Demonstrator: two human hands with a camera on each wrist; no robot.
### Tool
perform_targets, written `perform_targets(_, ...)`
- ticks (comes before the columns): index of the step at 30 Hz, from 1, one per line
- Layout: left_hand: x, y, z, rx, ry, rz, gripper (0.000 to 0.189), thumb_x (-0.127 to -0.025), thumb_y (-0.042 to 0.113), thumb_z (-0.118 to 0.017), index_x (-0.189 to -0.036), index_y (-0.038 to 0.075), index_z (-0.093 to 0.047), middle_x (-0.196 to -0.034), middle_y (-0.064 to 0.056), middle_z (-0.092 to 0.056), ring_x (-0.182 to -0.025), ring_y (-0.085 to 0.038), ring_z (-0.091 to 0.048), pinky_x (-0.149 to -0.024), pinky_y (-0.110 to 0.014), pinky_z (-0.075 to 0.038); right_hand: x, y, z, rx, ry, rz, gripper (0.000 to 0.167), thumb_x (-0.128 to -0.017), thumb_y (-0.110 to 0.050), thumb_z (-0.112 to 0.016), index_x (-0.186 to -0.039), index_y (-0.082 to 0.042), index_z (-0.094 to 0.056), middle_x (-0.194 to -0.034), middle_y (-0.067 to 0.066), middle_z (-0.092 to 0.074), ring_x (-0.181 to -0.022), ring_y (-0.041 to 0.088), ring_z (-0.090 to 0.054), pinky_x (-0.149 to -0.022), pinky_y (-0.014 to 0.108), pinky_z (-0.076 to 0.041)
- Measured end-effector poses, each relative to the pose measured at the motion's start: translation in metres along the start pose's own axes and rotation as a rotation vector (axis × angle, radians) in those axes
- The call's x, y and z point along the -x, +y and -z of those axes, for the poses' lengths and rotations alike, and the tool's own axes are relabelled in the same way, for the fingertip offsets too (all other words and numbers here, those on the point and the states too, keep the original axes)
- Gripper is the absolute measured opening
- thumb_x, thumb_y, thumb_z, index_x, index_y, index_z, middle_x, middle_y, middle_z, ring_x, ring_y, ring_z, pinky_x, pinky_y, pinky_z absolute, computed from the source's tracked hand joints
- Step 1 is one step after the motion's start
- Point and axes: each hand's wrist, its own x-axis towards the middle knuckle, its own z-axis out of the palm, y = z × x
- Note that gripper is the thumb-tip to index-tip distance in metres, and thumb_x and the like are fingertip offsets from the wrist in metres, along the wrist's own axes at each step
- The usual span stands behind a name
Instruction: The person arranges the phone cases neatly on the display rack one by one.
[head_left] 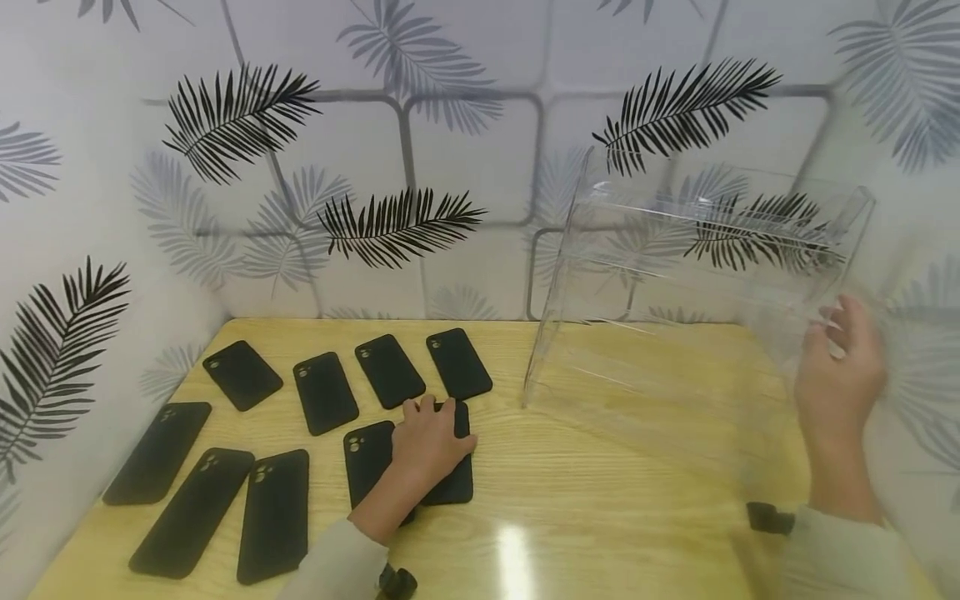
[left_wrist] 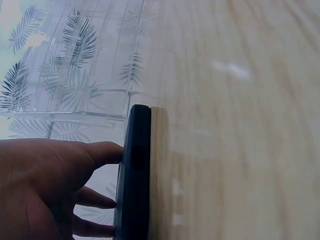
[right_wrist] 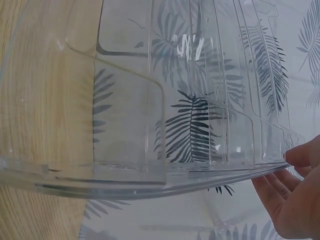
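Note:
Several black phone cases lie on the wooden table; my left hand (head_left: 429, 442) is over two neighbouring ones, the right-hand phone case (head_left: 453, 483) and the left-hand phone case (head_left: 363, 458). In the left wrist view, the thumb and fingers (left_wrist: 102, 152) reach out and touch the upper face of a phone case (left_wrist: 134, 175) lying flat. A clear acrylic tiered display rack (head_left: 637, 333) stands tilted at the right. With thumb above and fingers below, my right hand (head_left: 840, 375) pinches its side edge, shown in the right wrist view along the rack's side panel (right_wrist: 200, 186).
More phone cases lie at the left, including one by the left table edge (head_left: 157, 454) and one at the back (head_left: 459, 362). Leaf-patterned wall covering (head_left: 480, 275) borders the table behind and on both sides.

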Motion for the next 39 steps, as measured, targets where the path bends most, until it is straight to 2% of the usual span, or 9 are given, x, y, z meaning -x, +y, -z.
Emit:
perform_targets(5,0.002,0.0,0.003,0.008,-0.011,0.001,0.066,-0.091,0.046,-0.068,-0.146,0.013,-0.055,-0.143,-0.022,-0.049,-0.126,-0.049,-0.047,-0.08,-0.059,-0.053,0.0,0.0,-0.001,0.027,-0.005,0.034,0.045,-0.103,-0.024,-0.051,-0.147,-0.031,-0.052,-0.138,-0.002,-0.063,-0.117,0.0,-0.058,-0.101,0.021,-0.047)
perform_targets(10,0.005,0.0,0.006,0.052,0.022,-0.013,0.066,-0.09,0.042,-0.069,-0.147,0.014,-0.054,-0.146,-0.022,-0.047,-0.126,-0.047,-0.046,-0.077,-0.057,-0.053,-0.001,0.0,-0.001,0.021,-0.003,0.04,0.045,-0.102,-0.023,-0.052,-0.147,-0.028,-0.054,-0.136,-0.002,-0.064,-0.113,-0.003,-0.058,-0.098,0.017,-0.048)
perform_targets(15,0.011,0.003,0.02,0.102,0.141,-0.066,0.064,-0.089,0.041,-0.071,-0.145,0.016,-0.055,-0.145,-0.019,-0.048,-0.124,-0.044,-0.047,-0.069,-0.049,-0.054,-0.002,0.001,0.001,0.016,0.004,0.04,0.044,-0.101,-0.024,-0.055,-0.145,-0.029,-0.056,-0.134,-0.004,-0.066,-0.107,-0.006,-0.06,-0.095,0.015,-0.049)
perform_targets(19,0.015,0.016,0.039,0.153,0.237,-0.133,0.062,-0.089,0.04,-0.071,-0.145,0.018,-0.055,-0.147,-0.017,-0.047,-0.124,-0.042,-0.047,-0.068,-0.046,-0.055,-0.001,0.002,0.0,0.007,0.043,0.065,0.042,-0.1,-0.023,-0.057,-0.141,-0.027,-0.06,-0.129,-0.002,-0.069,-0.098,-0.011,-0.06,-0.087,0.011,-0.049)
perform_targets(23,0.013,0.04,0.063,0.224,0.298,-0.209,0.062,-0.091,0.038,-0.069,-0.147,0.018,-0.052,-0.151,-0.015,-0.044,-0.129,-0.041,-0.045,-0.08,-0.049,-0.055,0.0,0.001,-0.002,-0.007,0.087,0.09,0.04,-0.098,-0.019,-0.059,-0.137,-0.024,-0.064,-0.124,-0.002,-0.072,-0.096,-0.011,-0.061,-0.084,0.01,-0.049)
perform_targets(26,0.005,0.064,0.077,0.267,0.347,-0.282,0.061,-0.092,0.036,-0.068,-0.148,0.018,-0.05,-0.151,-0.014,-0.041,-0.13,-0.039,-0.043,-0.087,-0.05,-0.054,0.001,0.0,-0.002,-0.017,0.106,0.091,0.041,-0.096,-0.017,-0.058,-0.136,-0.024,-0.066,-0.121,-0.005,-0.072,-0.094,-0.012,-0.061,-0.085,0.01,-0.049)
perform_targets(32,-0.02,0.121,0.092,0.291,0.454,-0.434,0.061,-0.094,0.039,-0.066,-0.15,0.02,-0.048,-0.151,-0.012,-0.041,-0.129,-0.034,-0.044,-0.081,-0.04,-0.056,0.003,-0.001,-0.002,-0.021,0.122,0.095,0.04,-0.096,-0.016,-0.058,-0.134,-0.022,-0.067,-0.117,-0.006,-0.073,-0.087,-0.015,-0.056,-0.085,0.01,-0.049)
perform_targets(39,-0.045,0.189,0.109,0.279,0.525,-0.538,0.063,-0.096,0.041,-0.065,-0.151,0.02,-0.046,-0.154,-0.01,-0.037,-0.132,-0.029,-0.042,-0.095,-0.036,-0.051,0.004,-0.002,-0.003,-0.001,0.137,0.101,0.039,-0.097,-0.018,-0.057,-0.134,-0.023,-0.067,-0.119,-0.002,-0.073,-0.085,-0.018,-0.055,-0.08,0.008,-0.048)
